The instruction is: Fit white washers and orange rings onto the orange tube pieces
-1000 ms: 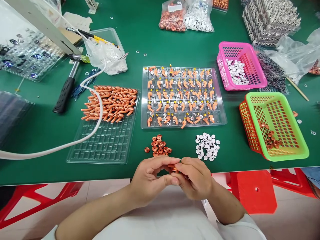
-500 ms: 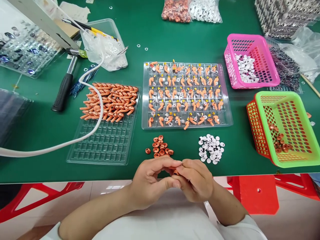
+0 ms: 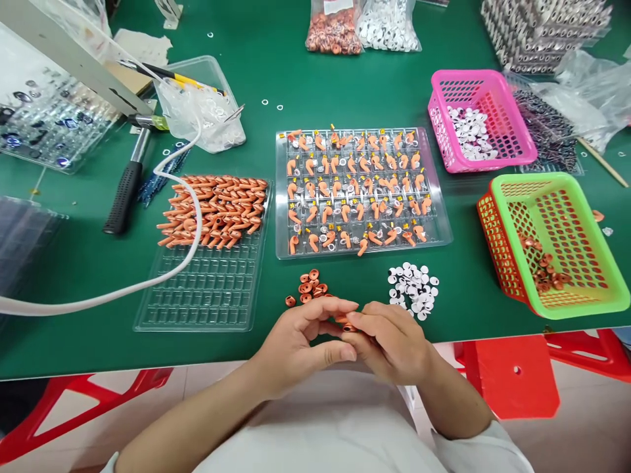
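Observation:
A small copper-coloured part [image 3: 348,327] sits between my two hands at the table's front edge. My right hand [image 3: 394,341] pinches it with thumb and fingers. My left hand [image 3: 308,341] is curved around its left side, fingertips touching or close to it; the exact contact is partly hidden. Just beyond my hands lie loose copper caps [image 3: 309,286] on the left and white discs [image 3: 414,289] on the right. Behind them rests a clear tray [image 3: 362,253] filled with orange curved pieces.
Left of centre, a clear tray [image 3: 197,302] holds stacked copper pieces, with a white tube [image 3: 162,276] crossing it. A hammer [image 3: 125,190] lies farther left. To the right stand a pink basket [image 3: 517,112] and a green basket [image 3: 586,243]. Filled bags [image 3: 335,29] lie at the back.
The view has shifted slightly. My left thumb has moved a little away from the fingertips above it, widening the gap, while my right hand keeps its pinch on the copper part.

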Motion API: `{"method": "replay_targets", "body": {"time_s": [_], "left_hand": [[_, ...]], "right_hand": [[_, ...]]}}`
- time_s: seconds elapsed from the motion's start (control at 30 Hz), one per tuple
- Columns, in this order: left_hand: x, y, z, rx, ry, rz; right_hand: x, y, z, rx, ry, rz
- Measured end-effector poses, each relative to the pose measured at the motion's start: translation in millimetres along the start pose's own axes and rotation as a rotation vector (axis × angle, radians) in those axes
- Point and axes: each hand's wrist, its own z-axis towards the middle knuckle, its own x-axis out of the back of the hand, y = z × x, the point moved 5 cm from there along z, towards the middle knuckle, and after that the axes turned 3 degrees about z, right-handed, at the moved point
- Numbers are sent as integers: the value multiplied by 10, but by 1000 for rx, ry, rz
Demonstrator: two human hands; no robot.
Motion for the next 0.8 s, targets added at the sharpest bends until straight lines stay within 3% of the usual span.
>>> {"method": "replay_targets", "body": {"time_s": [0.13,0.27,0.5,0.63,0.8], "left_hand": [[23,-1,44,101,-35,-111],[61,-37,85,219,-20,-85],[48,-127,122,345,-224,-121],[18,-119,121,342,-292,-93],[-43,-38,89,235,-300,-76]], "right_hand": [[0,22,-34,-2,-61,14],[-11,15,-45,22,-104,13],[-4,-25,-37,82,-207,11],[-11,-18,-60,69,-260,33],[26,-33,-36,44,-219,101]]}}
